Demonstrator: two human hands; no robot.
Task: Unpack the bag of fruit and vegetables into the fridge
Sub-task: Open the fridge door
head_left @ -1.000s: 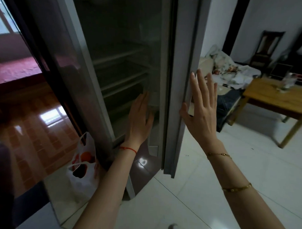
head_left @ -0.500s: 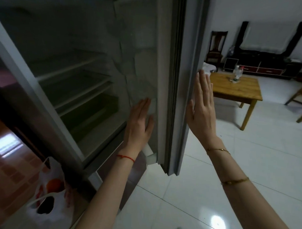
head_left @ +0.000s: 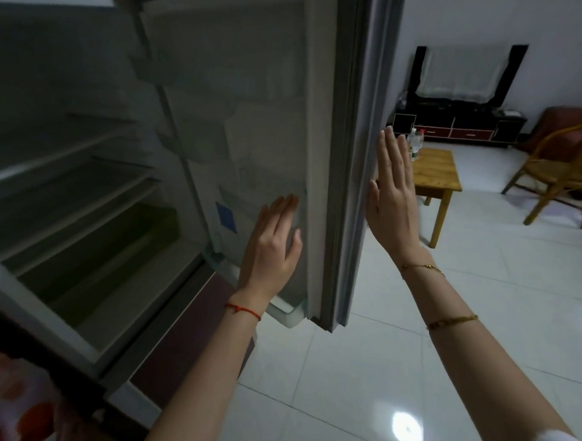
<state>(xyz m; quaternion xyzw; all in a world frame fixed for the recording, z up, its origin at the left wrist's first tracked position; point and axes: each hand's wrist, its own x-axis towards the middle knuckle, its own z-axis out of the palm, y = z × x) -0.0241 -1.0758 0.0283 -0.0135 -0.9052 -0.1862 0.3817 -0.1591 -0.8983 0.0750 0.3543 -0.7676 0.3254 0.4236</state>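
The fridge [head_left: 85, 219] stands open at the left, its bare shelves and a greenish bottom drawer dark inside. Its door [head_left: 344, 156] is swung wide, edge-on to me. My left hand [head_left: 272, 249] lies flat with fingers apart against the door's inner side, near the lowest door shelf. My right hand [head_left: 394, 197] is flat and open beside the door's outer face; contact is unclear. Neither hand holds anything. The white plastic bag [head_left: 15, 412] with something orange in it shows blurred at the bottom left corner, on the floor beside the fridge.
Glossy white floor tiles [head_left: 409, 373] spread to the right. A low wooden table [head_left: 439, 176] with bottles on it stands behind my right hand. A dark TV cabinet [head_left: 458, 127] is at the far wall and a wooden chair [head_left: 555, 170] at the right edge.
The door has swung further open with both hands flat on either side of it. My view has turned right, so the bag has slid to the bottom left corner.
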